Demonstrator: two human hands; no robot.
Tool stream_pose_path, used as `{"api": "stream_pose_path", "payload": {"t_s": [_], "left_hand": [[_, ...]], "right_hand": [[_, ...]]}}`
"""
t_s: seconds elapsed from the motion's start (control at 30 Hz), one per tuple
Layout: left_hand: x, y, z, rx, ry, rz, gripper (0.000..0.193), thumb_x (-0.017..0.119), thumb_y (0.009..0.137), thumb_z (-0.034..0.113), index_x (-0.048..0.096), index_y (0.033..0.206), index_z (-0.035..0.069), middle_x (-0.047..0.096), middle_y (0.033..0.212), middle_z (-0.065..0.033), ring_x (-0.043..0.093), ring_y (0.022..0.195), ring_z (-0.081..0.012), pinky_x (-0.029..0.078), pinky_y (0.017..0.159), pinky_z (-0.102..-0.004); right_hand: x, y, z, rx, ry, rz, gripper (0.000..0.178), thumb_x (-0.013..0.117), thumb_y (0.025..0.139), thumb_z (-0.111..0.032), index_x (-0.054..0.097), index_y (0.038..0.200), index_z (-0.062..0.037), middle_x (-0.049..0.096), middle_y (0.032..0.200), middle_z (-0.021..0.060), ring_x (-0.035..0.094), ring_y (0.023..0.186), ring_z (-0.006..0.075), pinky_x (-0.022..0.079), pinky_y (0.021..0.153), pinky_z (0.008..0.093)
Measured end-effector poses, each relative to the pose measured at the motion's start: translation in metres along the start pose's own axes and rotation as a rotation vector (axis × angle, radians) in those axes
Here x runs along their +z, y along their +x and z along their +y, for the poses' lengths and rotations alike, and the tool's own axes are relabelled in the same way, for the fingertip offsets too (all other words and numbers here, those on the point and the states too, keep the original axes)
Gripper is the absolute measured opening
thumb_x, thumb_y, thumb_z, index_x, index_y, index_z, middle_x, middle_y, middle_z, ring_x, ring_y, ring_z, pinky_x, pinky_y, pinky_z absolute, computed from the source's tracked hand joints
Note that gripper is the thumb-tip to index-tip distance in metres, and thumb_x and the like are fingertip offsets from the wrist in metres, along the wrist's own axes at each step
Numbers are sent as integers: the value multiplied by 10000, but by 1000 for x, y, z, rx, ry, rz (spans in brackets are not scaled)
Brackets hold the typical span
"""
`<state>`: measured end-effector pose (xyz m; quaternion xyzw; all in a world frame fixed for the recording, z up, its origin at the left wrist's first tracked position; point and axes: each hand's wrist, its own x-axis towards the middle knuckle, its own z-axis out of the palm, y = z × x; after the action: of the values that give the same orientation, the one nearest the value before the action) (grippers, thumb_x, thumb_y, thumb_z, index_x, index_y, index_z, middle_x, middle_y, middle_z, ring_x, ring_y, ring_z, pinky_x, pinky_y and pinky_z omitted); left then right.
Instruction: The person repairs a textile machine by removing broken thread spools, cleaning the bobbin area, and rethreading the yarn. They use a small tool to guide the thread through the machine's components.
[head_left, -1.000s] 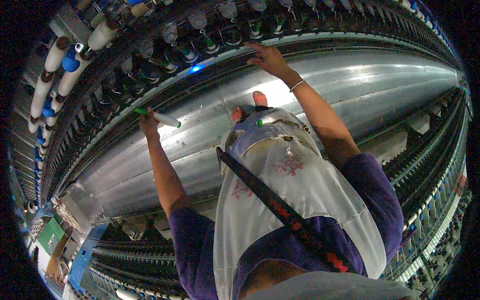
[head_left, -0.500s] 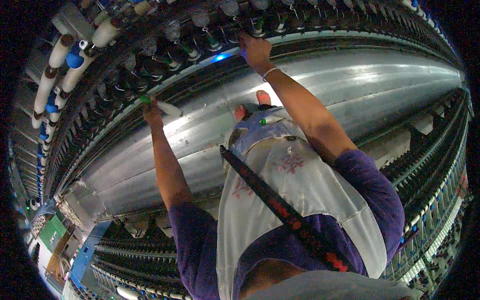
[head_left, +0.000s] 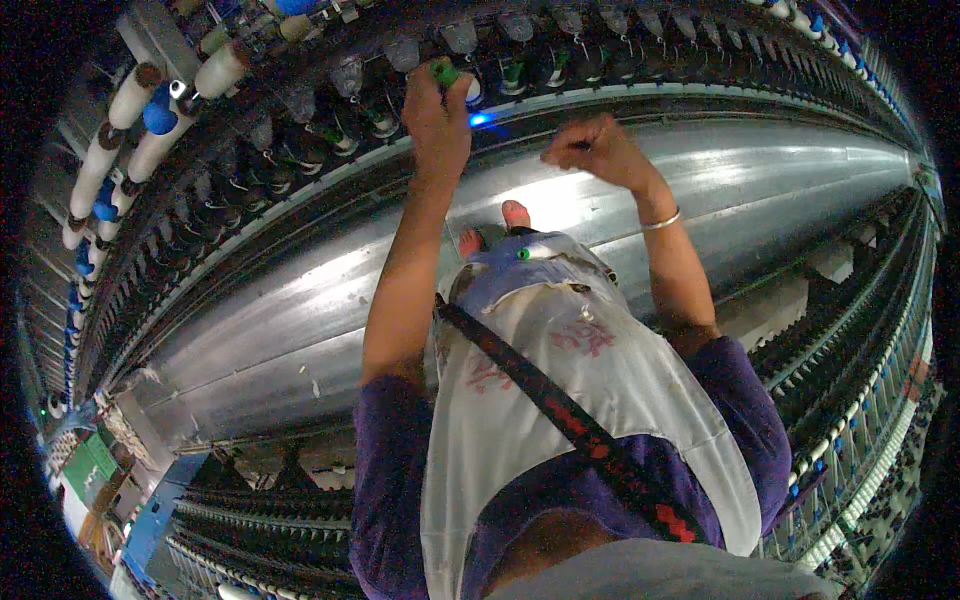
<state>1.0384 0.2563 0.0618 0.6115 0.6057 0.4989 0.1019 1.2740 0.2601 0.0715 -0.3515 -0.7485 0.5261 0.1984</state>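
My left hand (head_left: 436, 125) is raised at the row of spindles, its fingers closed around a bobbin (head_left: 446, 72) whose green end shows. The rest of that bobbin is hidden by the hand. A pale, rounded part (head_left: 473, 92) shows just right of my fingers; I cannot tell whether it belongs to the bobbin. My right hand (head_left: 608, 155) hangs over the metal floor, away from the spindle rail (head_left: 570, 101). Its fingers are curled together, and what they hold, if anything, is too small to see. Another green-ended bobbin (head_left: 535, 252) lies at the front of my white apron (head_left: 540, 340).
Spindles (head_left: 513, 75) run in a long curved row across the far side. White yarn rolls (head_left: 93, 165) with blue parts hang at the upper left. A blue light (head_left: 482, 119) glows on the rail. Behind me, another machine row (head_left: 850, 410) borders the metal aisle floor (head_left: 270, 330).
My left hand has moved right and up to the spindles with the green-ended bobbin. My right hand has come away from the spindles, to the right and nearer me.
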Motion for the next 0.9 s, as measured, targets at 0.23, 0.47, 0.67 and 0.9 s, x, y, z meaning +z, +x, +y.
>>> {"api": "stream_pose_path", "payload": {"t_s": [0.23,0.47,0.67,0.9], "left_hand": [[-2,20,11,-267,64,-393,287,623,852,121,538,1105,17,598,1046,-212,597,932,-371,493,727,-442],[-18,-26,11,45,-154,21,283,604,855,85,525,1112,-5,598,1035,-219,600,927,-364,484,769,-412],[10,15,1,-177,109,-273,349,570,904,246,557,1128,-21,616,1041,-222,595,903,-396,472,787,-450],[-12,-16,10,-79,-132,-62,344,597,885,231,562,1144,7,627,1064,-188,615,938,-337,484,823,-397]], "right_hand": [[2,-22,-18,157,107,-20,68,664,827,-65,696,831,-4,661,735,39,574,605,81,465,531,227],[33,-30,10,157,-22,174,84,634,824,-47,699,852,0,665,732,28,583,629,76,471,527,215],[29,-25,-22,200,189,-12,77,666,821,-89,706,822,-22,655,699,22,569,572,64,429,476,200],[25,-32,-17,398,170,185,85,655,834,-103,699,824,-32,648,687,15,566,585,53,419,474,197]]}}
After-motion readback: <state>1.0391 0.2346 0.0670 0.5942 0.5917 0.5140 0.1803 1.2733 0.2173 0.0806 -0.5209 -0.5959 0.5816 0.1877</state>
